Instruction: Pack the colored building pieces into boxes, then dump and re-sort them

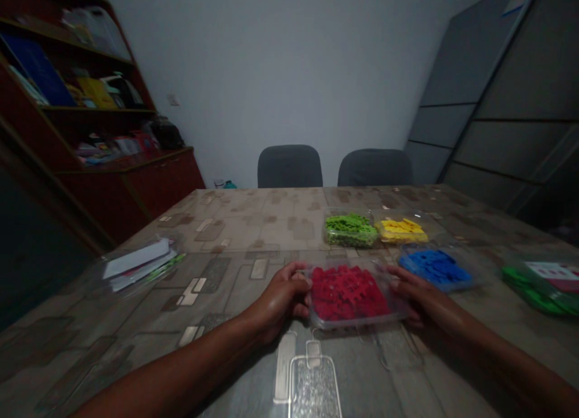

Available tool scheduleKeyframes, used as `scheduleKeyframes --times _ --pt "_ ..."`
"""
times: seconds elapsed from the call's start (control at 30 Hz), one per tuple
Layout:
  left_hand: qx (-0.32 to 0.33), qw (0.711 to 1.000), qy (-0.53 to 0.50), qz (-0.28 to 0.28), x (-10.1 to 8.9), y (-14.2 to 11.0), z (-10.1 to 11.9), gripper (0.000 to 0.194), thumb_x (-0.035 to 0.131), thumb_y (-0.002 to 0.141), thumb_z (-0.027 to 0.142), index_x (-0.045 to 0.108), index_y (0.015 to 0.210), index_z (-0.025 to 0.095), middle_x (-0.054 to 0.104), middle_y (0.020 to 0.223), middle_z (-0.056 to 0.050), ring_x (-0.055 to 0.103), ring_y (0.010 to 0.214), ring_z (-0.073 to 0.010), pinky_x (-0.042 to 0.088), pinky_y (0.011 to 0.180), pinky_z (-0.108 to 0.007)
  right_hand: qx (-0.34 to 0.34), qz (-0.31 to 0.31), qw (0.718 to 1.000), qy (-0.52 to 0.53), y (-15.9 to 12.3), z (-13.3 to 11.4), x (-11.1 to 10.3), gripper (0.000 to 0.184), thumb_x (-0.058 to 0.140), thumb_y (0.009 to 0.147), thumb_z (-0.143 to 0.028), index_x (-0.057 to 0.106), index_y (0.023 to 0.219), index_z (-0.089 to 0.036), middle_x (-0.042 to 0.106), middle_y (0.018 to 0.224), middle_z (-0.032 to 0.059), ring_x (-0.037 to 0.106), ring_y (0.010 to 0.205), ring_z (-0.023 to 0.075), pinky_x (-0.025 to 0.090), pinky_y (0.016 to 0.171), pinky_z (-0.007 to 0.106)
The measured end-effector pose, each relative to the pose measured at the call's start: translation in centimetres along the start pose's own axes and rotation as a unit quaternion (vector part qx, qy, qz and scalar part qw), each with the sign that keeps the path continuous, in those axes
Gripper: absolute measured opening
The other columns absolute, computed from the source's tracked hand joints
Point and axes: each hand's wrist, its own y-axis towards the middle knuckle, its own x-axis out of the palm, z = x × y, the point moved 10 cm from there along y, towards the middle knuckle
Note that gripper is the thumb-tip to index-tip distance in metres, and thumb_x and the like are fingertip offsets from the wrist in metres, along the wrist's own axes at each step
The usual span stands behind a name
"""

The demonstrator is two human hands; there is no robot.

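Note:
Between my two hands is a clear plastic container (355,323) full of small red toothed pieces (348,291). My left hand (289,294) grips its left side, thumb near the rim and fingers around the wall. On the opposite side my right hand (414,294) is closed on the right wall, slightly blurred. Whether the container's base touches the table cannot be made out. Just beyond my right hand sits a container of blue pieces (436,268). Farther back stand two more clear containers, with lime green pieces (350,228) and yellow pieces (402,229).
A container with darker green pieces (538,291) is at the table's right. Over at the left lies a clear plastic packet (140,264) with white papers and green bits. Two grey chairs (289,166) stand behind the patterned table (244,210). A shelf unit (131,186) rises at the left.

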Motion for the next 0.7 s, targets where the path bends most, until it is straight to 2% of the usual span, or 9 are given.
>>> scheduleKeyframes --times 0.1,0.2,0.3,0.5,0.7 --pt "-0.011 1.000 0.004 -0.002 0.0 0.2 -0.4 0.041 0.064 0.074 0.015 0.052 0.113 0.013 0.056 0.064 0.002 0.054 0.048 -0.0109 0.047 0.041 -0.018 0.004 -0.014 1.000 0.023 0.0 0.2 0.5 0.055 0.076 0.062 -0.047 0.057 0.108 -0.022 0.039 0.044 -0.0120 0.026 0.038 0.0053 0.018 0.039 0.018" --pt "-0.011 1.000 0.022 0.001 0.0 0.2 -0.4 0.038 0.062 0.075 0.017 0.051 0.111 0.013 0.056 0.062 0.002 0.054 0.049 -0.0110 0.048 0.041 -0.017 -0.011 -0.027 0.999 0.030 0.0 0.1 0.9 0.042 0.078 0.063 -0.052 0.055 0.081 -0.022 0.039 0.045 -0.0110 0.026 0.039 0.0040 0.018 0.039 0.018" --pt "-0.007 1.000 0.029 0.005 -0.1 0.1 -0.2 0.037 0.062 0.074 0.018 0.051 0.109 0.014 0.056 0.062 0.003 0.054 0.048 -0.0106 0.047 0.041 -0.017 -0.021 -0.059 0.997 0.036 0.0 0.2 1.3 0.049 0.076 0.067 -0.061 0.047 0.062 -0.021 0.039 0.046 -0.0088 0.029 0.040 0.0035 0.021 0.039 0.018" --pt "-0.009 0.999 0.033 0.014 -0.4 0.4 -0.3 0.033 0.062 0.067 0.018 0.053 0.099 0.015 0.059 0.062 0.003 0.055 0.048 -0.0110 0.049 0.041 -0.019 -0.016 -0.091 0.995 0.044 0.2 0.4 1.7 0.053 0.078 0.067 -0.063 0.047 0.059 -0.021 0.037 0.046 -0.0094 0.029 0.041 0.0039 0.024 0.040 0.019" --pt "-0.020 0.999 0.032 0.036 -1.3 0.7 -0.2 0.029 0.056 0.058 0.013 0.049 0.086 0.017 0.054 0.054 0.006 0.048 0.040 -0.0082 0.041 0.037 -0.016 -0.019 -0.102 0.992 0.070 0.2 0.6 2.5 0.056 0.078 0.067 -0.065 0.044 0.061 -0.021 0.035 0.045 -0.0107 0.023 0.041 0.0033 0.017 0.040 0.019"
